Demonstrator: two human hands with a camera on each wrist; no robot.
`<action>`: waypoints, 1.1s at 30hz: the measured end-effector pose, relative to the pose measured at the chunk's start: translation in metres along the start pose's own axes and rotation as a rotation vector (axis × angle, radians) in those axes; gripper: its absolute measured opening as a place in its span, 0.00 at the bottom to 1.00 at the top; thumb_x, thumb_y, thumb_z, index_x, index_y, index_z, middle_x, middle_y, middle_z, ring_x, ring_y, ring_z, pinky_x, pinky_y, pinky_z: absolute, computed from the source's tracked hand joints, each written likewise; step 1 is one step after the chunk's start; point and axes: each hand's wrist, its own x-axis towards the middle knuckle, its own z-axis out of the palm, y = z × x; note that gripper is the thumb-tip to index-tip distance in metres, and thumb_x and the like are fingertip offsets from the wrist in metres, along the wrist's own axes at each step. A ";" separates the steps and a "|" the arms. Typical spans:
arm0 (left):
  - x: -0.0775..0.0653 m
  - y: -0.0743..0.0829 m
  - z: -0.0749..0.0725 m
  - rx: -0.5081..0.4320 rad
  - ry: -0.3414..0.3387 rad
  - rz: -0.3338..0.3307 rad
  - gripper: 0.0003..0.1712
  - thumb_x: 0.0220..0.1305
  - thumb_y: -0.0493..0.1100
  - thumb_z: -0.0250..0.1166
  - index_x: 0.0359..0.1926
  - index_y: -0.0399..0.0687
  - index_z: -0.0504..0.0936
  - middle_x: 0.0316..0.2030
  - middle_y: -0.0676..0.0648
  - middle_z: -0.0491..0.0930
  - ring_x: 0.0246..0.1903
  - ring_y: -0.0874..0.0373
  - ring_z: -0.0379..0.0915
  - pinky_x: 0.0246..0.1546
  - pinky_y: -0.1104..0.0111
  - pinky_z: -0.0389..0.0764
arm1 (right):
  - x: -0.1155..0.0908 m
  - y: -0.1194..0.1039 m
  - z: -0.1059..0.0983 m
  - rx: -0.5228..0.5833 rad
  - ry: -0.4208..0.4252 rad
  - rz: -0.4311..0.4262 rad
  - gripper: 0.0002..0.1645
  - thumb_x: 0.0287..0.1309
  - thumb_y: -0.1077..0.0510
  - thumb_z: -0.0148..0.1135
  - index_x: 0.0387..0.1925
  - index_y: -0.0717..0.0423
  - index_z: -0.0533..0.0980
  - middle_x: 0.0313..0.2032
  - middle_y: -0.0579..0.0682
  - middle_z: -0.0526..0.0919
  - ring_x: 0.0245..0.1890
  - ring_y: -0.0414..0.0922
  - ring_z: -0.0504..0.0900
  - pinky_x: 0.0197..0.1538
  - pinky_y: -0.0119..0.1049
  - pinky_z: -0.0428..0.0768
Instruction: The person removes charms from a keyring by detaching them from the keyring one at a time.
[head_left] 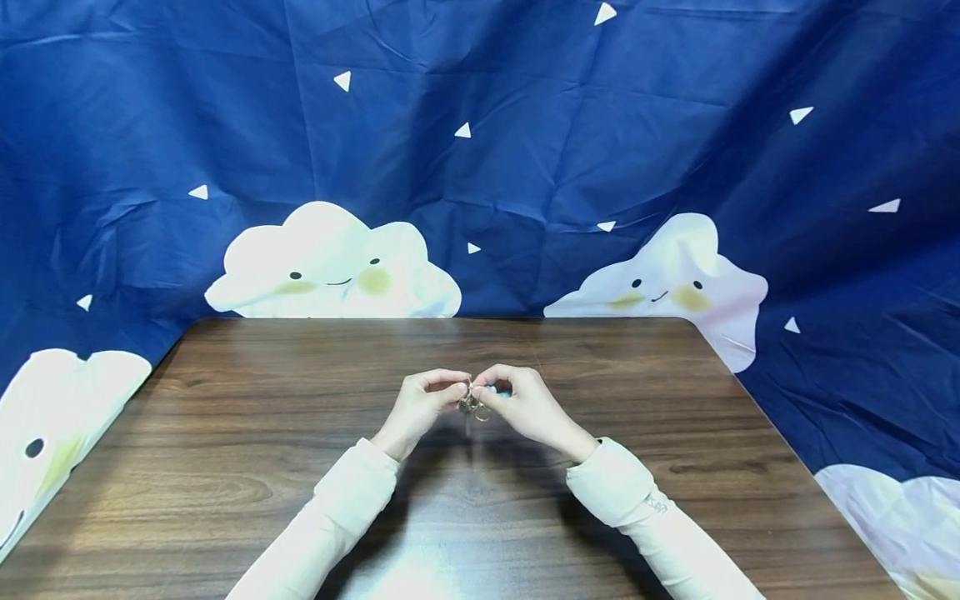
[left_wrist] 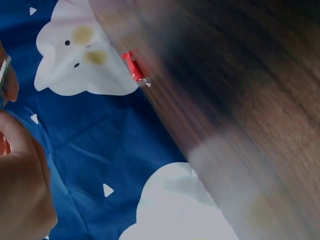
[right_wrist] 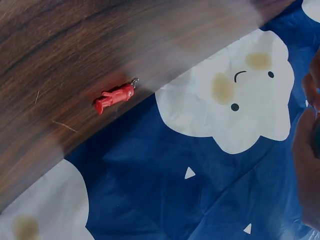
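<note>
Over the middle of the table, both hands meet at a small metal keychain (head_left: 467,406) with a ring (head_left: 482,414) hanging below the fingertips. My left hand (head_left: 417,408) pinches its left side between thumb and fingers. From the other side my right hand (head_left: 531,407) pinches it too, and a light-blue piece (head_left: 501,390) shows among those fingers. The finer parts of the keychain are too small to tell. A red figure-shaped charm (right_wrist: 115,97) with a metal link lies on the table near an edge in both wrist views; I cannot make it out in the head view.
The dark wooden table (head_left: 225,467) extends around both forearms. Behind it hangs a blue cloth (head_left: 510,167) printed with white clouds and triangles, which also shows past the table's sides.
</note>
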 end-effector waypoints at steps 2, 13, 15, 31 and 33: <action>0.000 0.000 0.001 0.020 -0.015 0.008 0.14 0.56 0.33 0.61 0.45 0.35 0.79 0.40 0.43 0.82 0.35 0.62 0.79 0.42 0.64 0.81 | 0.001 0.000 0.000 0.039 -0.022 0.015 0.06 0.54 0.57 0.62 0.32 0.54 0.80 0.31 0.48 0.84 0.31 0.37 0.78 0.36 0.31 0.78; -0.009 0.008 -0.003 0.135 -0.149 0.237 0.17 0.59 0.36 0.60 0.51 0.39 0.76 0.48 0.39 0.78 0.42 0.62 0.78 0.40 0.72 0.80 | 0.004 0.002 -0.005 0.212 -0.066 0.109 0.08 0.54 0.60 0.61 0.35 0.61 0.79 0.33 0.54 0.83 0.29 0.35 0.79 0.33 0.37 0.80; -0.007 0.006 -0.003 0.134 -0.169 0.233 0.18 0.58 0.36 0.61 0.51 0.40 0.76 0.48 0.40 0.79 0.44 0.59 0.78 0.41 0.72 0.80 | 0.003 0.002 -0.005 0.219 -0.067 0.115 0.09 0.54 0.59 0.61 0.35 0.61 0.79 0.33 0.54 0.83 0.28 0.35 0.78 0.33 0.39 0.80; -0.025 0.029 0.001 0.287 -0.155 0.399 0.15 0.54 0.28 0.60 0.45 0.31 0.78 0.41 0.34 0.81 0.39 0.46 0.80 0.38 0.72 0.81 | 0.001 0.006 -0.003 0.255 -0.089 0.122 0.12 0.56 0.58 0.60 0.37 0.63 0.79 0.35 0.56 0.83 0.30 0.35 0.79 0.34 0.37 0.79; -0.026 0.028 0.002 0.335 -0.149 0.469 0.15 0.53 0.26 0.59 0.44 0.30 0.78 0.39 0.34 0.81 0.38 0.46 0.81 0.38 0.71 0.81 | 0.001 0.006 -0.003 0.255 -0.099 0.126 0.12 0.56 0.57 0.60 0.38 0.63 0.79 0.35 0.56 0.83 0.30 0.35 0.79 0.33 0.35 0.78</action>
